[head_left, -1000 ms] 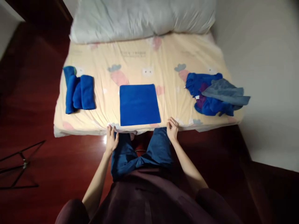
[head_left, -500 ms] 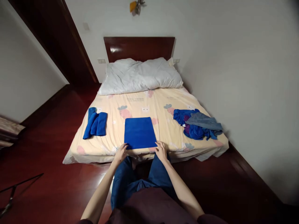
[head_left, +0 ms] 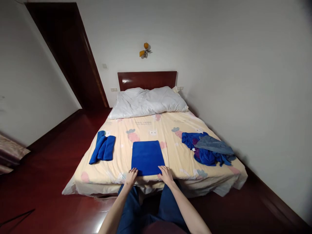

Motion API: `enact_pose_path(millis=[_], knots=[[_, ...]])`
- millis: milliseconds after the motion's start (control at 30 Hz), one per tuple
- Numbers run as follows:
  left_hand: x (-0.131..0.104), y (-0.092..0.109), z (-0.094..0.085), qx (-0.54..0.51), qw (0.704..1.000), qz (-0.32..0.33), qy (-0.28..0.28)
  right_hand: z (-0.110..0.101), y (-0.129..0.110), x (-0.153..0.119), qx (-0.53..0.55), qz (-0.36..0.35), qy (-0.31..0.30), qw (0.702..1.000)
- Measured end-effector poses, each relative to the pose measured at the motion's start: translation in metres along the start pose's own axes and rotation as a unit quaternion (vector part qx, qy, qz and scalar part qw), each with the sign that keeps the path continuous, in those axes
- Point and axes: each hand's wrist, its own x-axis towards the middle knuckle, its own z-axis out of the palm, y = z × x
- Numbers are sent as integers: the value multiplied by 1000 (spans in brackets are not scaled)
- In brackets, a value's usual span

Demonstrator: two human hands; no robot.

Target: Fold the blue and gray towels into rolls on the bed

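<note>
Blue cloth (head_left: 147,158) is laid flat on the bed (head_left: 124,151), taken as landmark, near its front edge; near left corner of cloth is covered by fingers of left hand (head_left: 132,176), near right corner by fingers of right hand (head_left: 166,175), both hands palm down, fingers loosely bent, whether cloth is pinched cannot be told; rolled blue cloths (head_left: 103,148) are placed on bed's left side, crumpled blue, purple and grey cloths (head_left: 208,149) are heaped on its right side, grey-white quilt (head_left: 148,101) is bunched at its headboard end
</note>
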Motion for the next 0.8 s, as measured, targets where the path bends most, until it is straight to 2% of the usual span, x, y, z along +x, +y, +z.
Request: enact_pose_path(millis=[167, 300, 400, 567, 733, 800], knots=[[1, 8, -11, -12, 998, -60, 20, 6, -12, 4, -63, 35, -8, 997], [-1, 5, -12, -24, 994, -100, 30, 12, -15, 7, -105, 50, 5, 993], [-3, 1, -11, -33, 993, -115, 24, 8, -16, 9, -118, 69, 12, 991], [-8, -5, -9, -45, 992, -116, 22, -2, -10, 1, -86, 64, 32, 994], [-17, -10, -2, -71, 990, -116, 30, 0, 3, -24, -11, 9, 65, 998], [-18, -12, 0, -90, 988, -119, 38, 1, 5, -29, 29, 13, 69, 997]])
